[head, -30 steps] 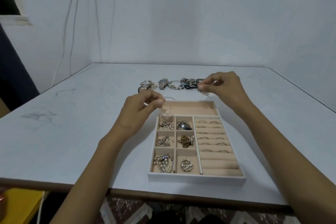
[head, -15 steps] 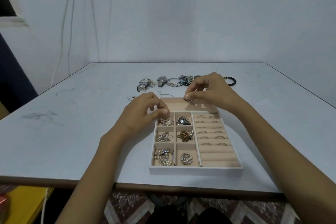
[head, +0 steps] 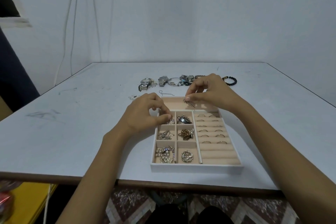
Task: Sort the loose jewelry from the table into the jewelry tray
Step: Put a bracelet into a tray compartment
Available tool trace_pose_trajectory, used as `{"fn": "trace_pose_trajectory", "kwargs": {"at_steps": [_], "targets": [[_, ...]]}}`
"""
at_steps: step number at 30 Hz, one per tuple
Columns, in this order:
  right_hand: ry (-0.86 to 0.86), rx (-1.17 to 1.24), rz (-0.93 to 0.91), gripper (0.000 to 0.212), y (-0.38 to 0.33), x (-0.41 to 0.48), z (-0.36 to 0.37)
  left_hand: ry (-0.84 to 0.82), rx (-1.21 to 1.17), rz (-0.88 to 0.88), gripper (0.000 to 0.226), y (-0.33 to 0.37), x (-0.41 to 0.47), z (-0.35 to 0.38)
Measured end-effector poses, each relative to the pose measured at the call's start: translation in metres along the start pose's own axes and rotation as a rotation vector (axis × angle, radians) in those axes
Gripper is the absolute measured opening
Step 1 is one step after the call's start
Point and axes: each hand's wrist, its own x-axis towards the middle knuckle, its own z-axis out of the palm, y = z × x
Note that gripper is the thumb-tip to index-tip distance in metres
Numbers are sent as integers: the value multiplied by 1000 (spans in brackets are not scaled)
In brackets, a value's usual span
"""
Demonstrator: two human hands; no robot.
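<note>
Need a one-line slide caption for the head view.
Right hand holds a fringed earring over the jewelry tray; left hand at a small compartment; watches on table.

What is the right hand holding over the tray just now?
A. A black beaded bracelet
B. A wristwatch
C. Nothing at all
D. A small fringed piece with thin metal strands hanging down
D: the right hand pinches a small fringed piece whose thin metal strands dangle over the long back compartment of the jewelry tray; the watches and the black beaded bracelet lie on the table beyond.
</note>
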Motion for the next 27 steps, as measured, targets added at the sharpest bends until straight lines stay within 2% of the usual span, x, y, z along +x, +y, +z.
{"fn": "trace_pose_trajectory", "kwargs": {"at_steps": [14, 20, 27], "targets": [[-56, 0, 10, 10, 0, 0, 3, 71, -6, 5, 28, 2, 0, -3], [-64, -18, 9, 10, 1, 0, 4, 18, 68, 7, 36, -1, -1, -3], [-94, -8, 21, 10, -1, -1, 3, 58, 38, -16, 36, 2, -1, -5]]}}
